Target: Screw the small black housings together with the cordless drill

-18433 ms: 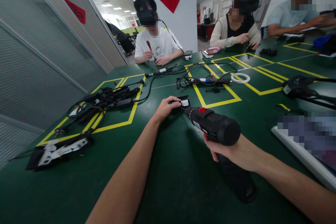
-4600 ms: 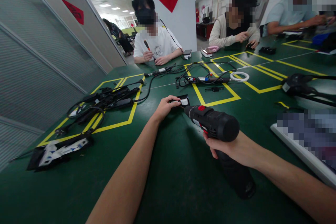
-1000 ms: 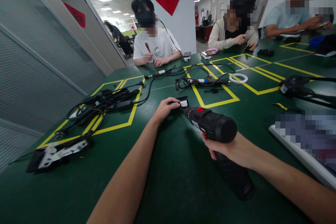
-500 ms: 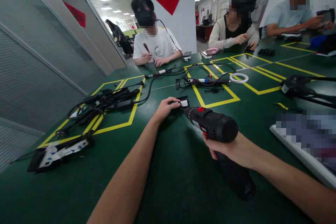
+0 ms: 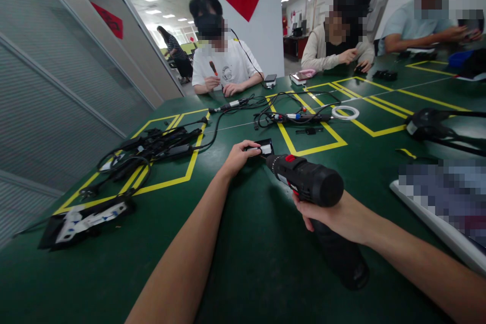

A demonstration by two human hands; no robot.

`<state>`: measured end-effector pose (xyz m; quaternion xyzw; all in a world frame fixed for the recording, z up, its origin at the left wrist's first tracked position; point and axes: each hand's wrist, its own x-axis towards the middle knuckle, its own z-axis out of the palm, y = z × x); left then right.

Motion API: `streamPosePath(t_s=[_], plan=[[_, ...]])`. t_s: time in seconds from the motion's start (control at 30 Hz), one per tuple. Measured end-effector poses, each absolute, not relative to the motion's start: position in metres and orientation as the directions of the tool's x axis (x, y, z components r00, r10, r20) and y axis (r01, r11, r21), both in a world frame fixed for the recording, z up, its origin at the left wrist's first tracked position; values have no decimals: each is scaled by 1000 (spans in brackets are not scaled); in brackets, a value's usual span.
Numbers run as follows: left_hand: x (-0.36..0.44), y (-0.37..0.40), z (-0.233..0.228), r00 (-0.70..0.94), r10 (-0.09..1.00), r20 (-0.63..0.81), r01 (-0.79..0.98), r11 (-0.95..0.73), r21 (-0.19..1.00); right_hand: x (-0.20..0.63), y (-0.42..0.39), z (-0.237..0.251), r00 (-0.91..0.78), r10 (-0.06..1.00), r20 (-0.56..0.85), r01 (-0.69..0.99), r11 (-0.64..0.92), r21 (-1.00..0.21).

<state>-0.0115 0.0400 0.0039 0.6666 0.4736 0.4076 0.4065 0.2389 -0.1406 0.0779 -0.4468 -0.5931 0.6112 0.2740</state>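
My right hand is wrapped round the grip of a black cordless drill with red switches. The drill lies level and its chuck points away to the left, its tip close to a small black case with a white part in it. Whether the tip touches the case I cannot tell. My left hand grips the near left side of the case, fingers over its edge, holding it on the green table.
Black cables are heaped on the left, near a black-and-white bracket. Beyond the case lie more cables and a white ring. A screen-like device rests at right. Co-workers sit across the table; one holds a screwdriver.
My hands, the drill and the case have hardly moved. Across the table, the screwdriver in a co-worker's hand has shifted slightly.
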Motion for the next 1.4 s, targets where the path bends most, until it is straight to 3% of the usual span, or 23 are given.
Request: streamPosePath(t_s=[1.4], plan=[[-9,39,5,207,968,141,301,-200,932,238,-140,80,-462,862,-211,210,-124,-970]])
